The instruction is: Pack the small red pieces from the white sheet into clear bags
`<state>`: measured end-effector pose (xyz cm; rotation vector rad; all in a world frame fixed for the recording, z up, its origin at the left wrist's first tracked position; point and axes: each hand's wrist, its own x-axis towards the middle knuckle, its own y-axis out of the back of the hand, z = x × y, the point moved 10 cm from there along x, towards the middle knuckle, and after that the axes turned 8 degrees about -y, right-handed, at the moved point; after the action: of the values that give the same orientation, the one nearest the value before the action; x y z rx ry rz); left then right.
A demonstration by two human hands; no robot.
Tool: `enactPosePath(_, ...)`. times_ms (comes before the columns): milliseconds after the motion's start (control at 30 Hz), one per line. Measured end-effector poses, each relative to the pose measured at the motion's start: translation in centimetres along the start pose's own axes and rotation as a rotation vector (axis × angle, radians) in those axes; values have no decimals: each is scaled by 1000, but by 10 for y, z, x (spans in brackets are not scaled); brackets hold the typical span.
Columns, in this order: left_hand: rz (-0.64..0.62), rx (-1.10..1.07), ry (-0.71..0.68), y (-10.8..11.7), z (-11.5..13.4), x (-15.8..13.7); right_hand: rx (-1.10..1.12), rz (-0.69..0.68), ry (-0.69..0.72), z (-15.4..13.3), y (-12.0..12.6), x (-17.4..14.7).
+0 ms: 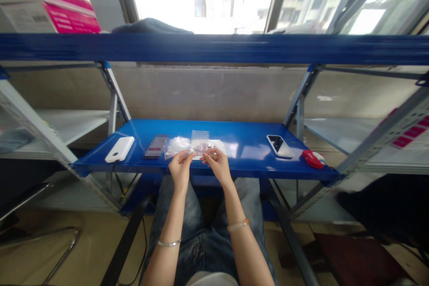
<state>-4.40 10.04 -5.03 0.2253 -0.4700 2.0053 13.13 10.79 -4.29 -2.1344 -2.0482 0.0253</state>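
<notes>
A small clear plastic bag (200, 136) with little reddish pieces in its lower part is in front of my hands above the blue shelf. My left hand (181, 167) is closed, thumb and index finger pinching the bag's near left edge. Close beside it, my right hand (217, 165) pinches at the near right edge, its fingertips bent together. What the pieces are is too small to tell. Left of the held bag lies a pile of clear plastic bags (177, 145). A white sheet or packet (219, 146) lies behind my right fingers, partly hidden.
On the blue shelf (248, 136), a white power bank (119, 149) with a cable and a blurred-out dark item (156, 146) lie left. A phone (280, 146) and a red-and-white object (313, 159) lie right. A blue beam (214, 48) crosses above.
</notes>
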Motion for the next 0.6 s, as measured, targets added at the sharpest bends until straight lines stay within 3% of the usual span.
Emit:
enactPosePath(133,91,143,-200,17,15,11,-59,98,104,1,-16,9)
enactPosePath(233,155,266,-306,30,20,25,-230,178,111,5,-34,21)
enactPosePath(433,210,473,-228,51,2,53,-646,139,64,19,-76,37)
enactPosePath(533,212,662,-151,57,-8,55,-612,148,40,28,-81,43)
enactPosePath(600,207,755,-146,59,-11,54,-484,151,-50,42,-78,49)
